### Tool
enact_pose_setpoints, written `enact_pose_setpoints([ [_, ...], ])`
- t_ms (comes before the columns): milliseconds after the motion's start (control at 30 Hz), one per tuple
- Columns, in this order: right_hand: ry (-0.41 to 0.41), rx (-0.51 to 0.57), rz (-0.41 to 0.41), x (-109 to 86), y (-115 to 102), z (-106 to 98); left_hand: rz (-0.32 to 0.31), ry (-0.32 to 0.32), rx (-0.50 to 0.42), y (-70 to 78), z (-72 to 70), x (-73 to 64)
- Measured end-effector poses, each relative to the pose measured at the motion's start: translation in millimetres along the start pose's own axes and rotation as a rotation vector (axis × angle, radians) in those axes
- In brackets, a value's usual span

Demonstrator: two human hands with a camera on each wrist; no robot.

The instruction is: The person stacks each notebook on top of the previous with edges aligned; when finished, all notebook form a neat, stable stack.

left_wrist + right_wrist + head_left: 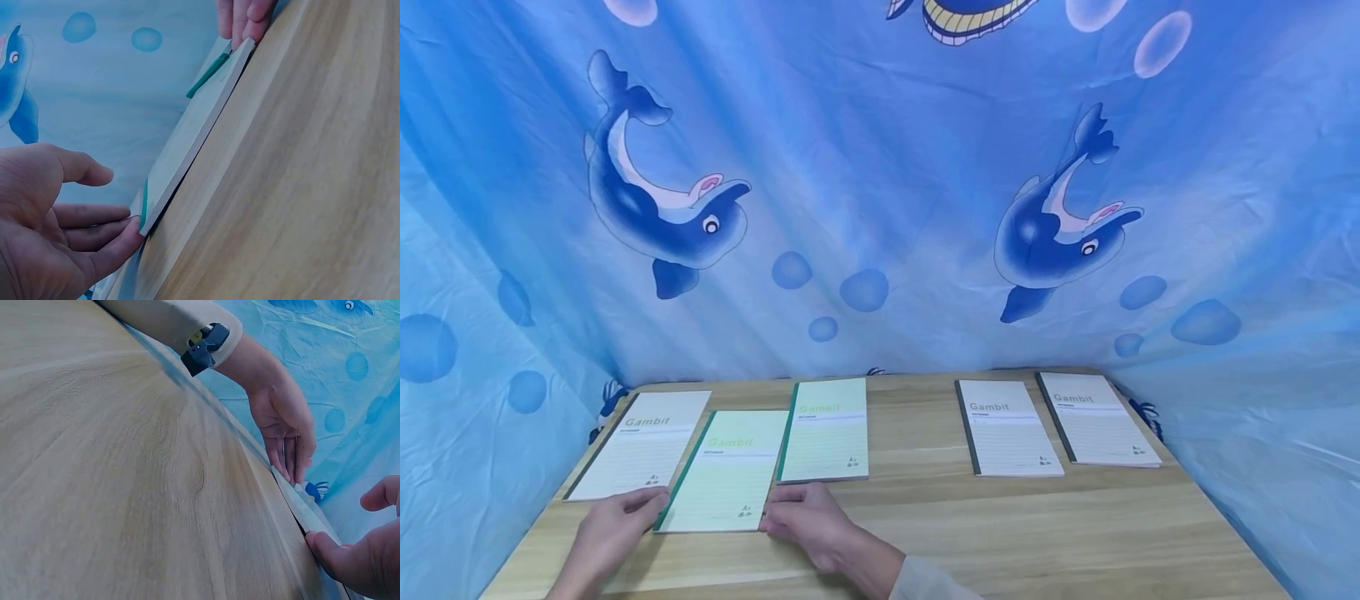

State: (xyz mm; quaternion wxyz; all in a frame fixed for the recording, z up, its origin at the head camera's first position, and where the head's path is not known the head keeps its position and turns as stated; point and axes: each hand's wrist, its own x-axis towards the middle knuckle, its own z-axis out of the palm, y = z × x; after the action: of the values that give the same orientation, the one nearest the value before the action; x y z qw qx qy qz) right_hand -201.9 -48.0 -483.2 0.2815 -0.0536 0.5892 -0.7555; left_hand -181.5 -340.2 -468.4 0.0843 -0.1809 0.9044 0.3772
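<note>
A pale green notebook (724, 475) with a dark green spine and "Gambit" on its cover lies on the wooden table, between both hands. At its near left corner, my left hand (613, 532) touches the spine edge with extended fingertips. The left wrist view shows that hand's thumb (87, 170) held apart from the cover. Opposite, the fingers of my right hand (816, 525) touch the near right edge. A second green notebook (824, 442) lies just beyond the right hand, close beside the first. Left of them is a white notebook (632, 450) with a dark spine.
Two more white notebooks, one (1009, 437) nearer the middle and one (1101, 425) farther right, lie toward the table's back. The wooden table (1037, 533) meets a blue curtain (880, 167) printed with dolphins, which also hangs at both sides.
</note>
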Motion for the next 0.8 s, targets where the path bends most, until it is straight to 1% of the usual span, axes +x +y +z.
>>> enact_pose_setpoints([
  [200,-0.021,-0.013,0.000,0.7,1,-2,-0.037,-0.067,-0.156,-9.0,-3.3,4.4],
  [267,-0.028,-0.017,-0.004,0.8,1,-3,-0.034,-0.079,-0.191,-11.1,-5.1,5.9],
  [500,-0.037,-0.015,-0.011,-0.4,0,-4,-0.014,-0.103,-0.258,-14.5,-8.6,5.1],
  [600,-0.041,-0.023,-0.009,-0.8,1,-4,-0.014,-0.121,-0.285,-15.7,-5.8,4.9],
  [700,-0.046,-0.031,-0.007,-0.2,3,-4,-0.007,-0.156,-0.317,-15.5,-2.2,5.0],
  [800,-0.047,-0.030,-0.011,0.7,4,-4,0.001,-0.179,-0.373,-15.5,-0.6,6.1],
])
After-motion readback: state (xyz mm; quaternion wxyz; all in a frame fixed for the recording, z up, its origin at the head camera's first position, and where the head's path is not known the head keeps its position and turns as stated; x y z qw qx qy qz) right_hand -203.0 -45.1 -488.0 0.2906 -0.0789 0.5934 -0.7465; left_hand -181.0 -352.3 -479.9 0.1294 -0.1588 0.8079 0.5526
